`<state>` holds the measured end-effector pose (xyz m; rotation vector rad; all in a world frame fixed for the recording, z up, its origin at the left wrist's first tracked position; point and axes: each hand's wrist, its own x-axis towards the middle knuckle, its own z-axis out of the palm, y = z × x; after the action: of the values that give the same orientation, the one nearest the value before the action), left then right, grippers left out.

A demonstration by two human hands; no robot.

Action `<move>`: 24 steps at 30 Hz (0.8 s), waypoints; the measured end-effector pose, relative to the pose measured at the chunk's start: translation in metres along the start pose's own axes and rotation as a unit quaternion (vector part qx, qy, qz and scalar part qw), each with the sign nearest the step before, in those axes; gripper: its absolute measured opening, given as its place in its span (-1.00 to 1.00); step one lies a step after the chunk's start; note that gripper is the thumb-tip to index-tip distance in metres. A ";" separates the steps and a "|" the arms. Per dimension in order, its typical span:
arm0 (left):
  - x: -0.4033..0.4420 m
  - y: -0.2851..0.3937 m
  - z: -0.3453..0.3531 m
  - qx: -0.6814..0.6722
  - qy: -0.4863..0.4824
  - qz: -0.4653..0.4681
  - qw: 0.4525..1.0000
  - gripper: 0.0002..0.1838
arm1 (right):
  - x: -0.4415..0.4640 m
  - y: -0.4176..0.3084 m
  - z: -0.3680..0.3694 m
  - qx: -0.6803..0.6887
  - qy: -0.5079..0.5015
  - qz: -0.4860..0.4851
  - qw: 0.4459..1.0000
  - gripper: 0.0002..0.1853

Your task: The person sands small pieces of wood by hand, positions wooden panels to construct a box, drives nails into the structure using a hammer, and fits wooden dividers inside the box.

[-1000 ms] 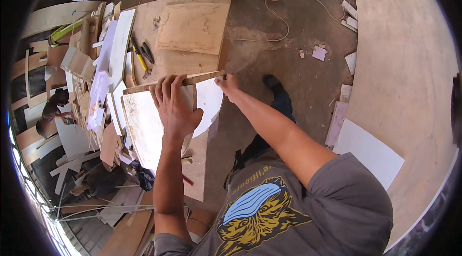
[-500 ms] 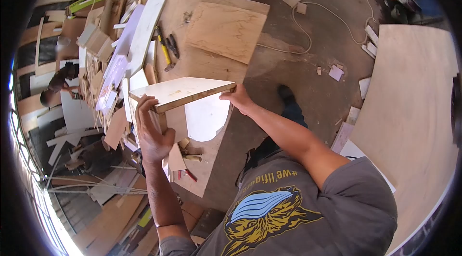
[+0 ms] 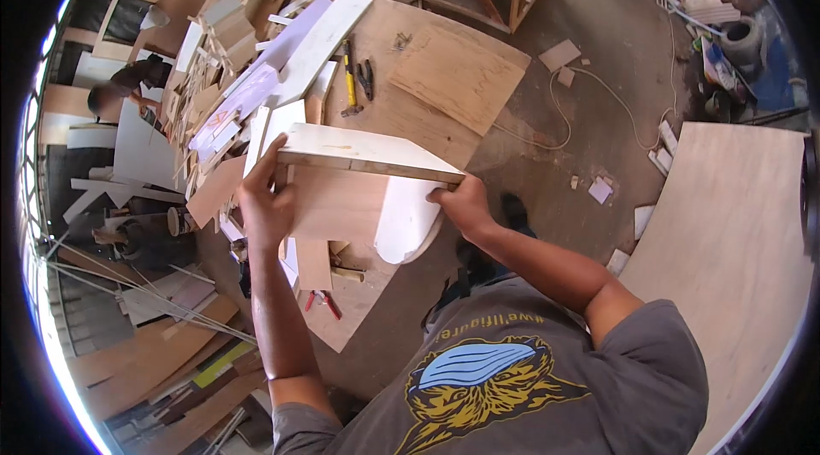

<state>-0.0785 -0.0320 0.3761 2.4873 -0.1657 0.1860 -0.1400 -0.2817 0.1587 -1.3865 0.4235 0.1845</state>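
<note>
Between my hands is a white-faced wooden panel [image 3: 367,152] with a raw brown edge facing me and a slanted right end. My left hand [image 3: 266,203] is closed around its left end, beside an upright white board [image 3: 257,139]. The pointed right corner is pinched in my right hand [image 3: 464,207]. Below the panel, a plain brown board [image 3: 337,203] and a white rounded-end piece [image 3: 406,224] show; whether they are joined to it I cannot tell. A yellow-handled hammer [image 3: 350,79] and dark pliers [image 3: 366,79] lie beyond on the worktable [image 3: 410,23].
Red-handled pliers [image 3: 323,305] lie at the table's near end. Offcuts [image 3: 226,41] are heaped along the left. A large plywood sheet [image 3: 717,284] stands at right, and a cable [image 3: 559,113] crosses the floor. Another person [image 3: 128,88] is at far left.
The panel's near edge now runs down toward the right instead of up. Both hands keep their hold. My view has shifted, bringing more of the far wooden frame into sight.
</note>
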 end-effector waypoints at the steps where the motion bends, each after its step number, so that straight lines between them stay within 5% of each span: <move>1: 0.004 -0.009 -0.002 -0.011 -0.017 -0.002 1.000 -0.23 | -0.011 -0.003 0.000 0.015 0.030 -0.036 0.999 -0.37; 3: 0.016 -0.036 0.004 -0.060 -0.042 0.008 0.997 -0.24 | -0.024 -0.005 -0.006 -0.023 0.042 -0.090 0.995 -0.15; 6: 0.044 -0.066 0.019 -0.080 -0.074 0.034 0.993 -0.24 | -0.051 -0.045 -0.009 -0.078 -0.010 0.011 0.997 -0.16; 14: 0.108 -0.102 0.073 -0.114 -0.108 -0.027 0.987 -0.25 | -0.022 -0.046 0.000 -0.054 -0.013 0.005 0.998 -0.40; 20: 0.138 -0.162 0.106 -0.141 -0.091 -0.059 0.984 -0.24 | -0.002 -0.052 0.009 -0.112 -0.045 -0.048 0.992 -0.42; 24: 0.141 -0.179 0.122 -0.052 -0.044 0.005 0.998 -0.26 | -0.005 -0.071 0.001 -0.221 -0.072 -0.075 0.970 -0.29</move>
<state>0.1006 0.0254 0.1987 2.3922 -0.2179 0.0702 -0.1181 -0.2933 0.2257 -1.8233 0.1561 0.2645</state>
